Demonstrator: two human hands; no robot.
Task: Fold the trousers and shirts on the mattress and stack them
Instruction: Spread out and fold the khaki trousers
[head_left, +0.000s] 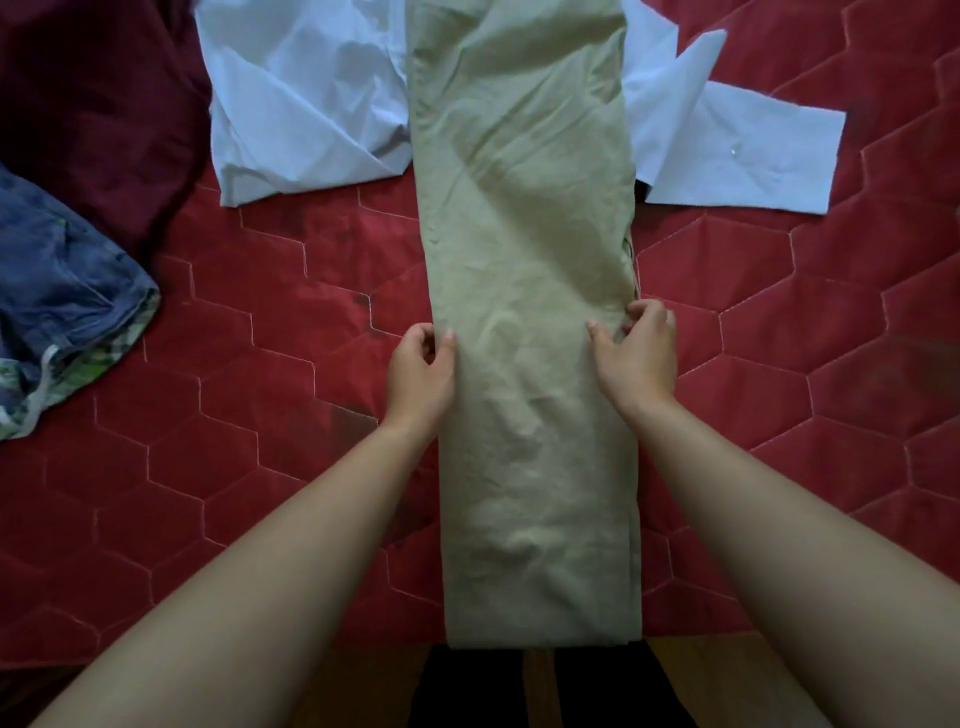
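Khaki trousers (530, 322), folded lengthwise into one long creased strip, lie down the middle of the red quilted mattress (260, 364), hem at its near edge. Left hand (422, 371) pinches the strip's left edge; right hand (635, 349) grips its right edge. Bare quilt flanks the trousers — white shirt (306, 93) beneath their far end, denim garment (62, 291) far left.
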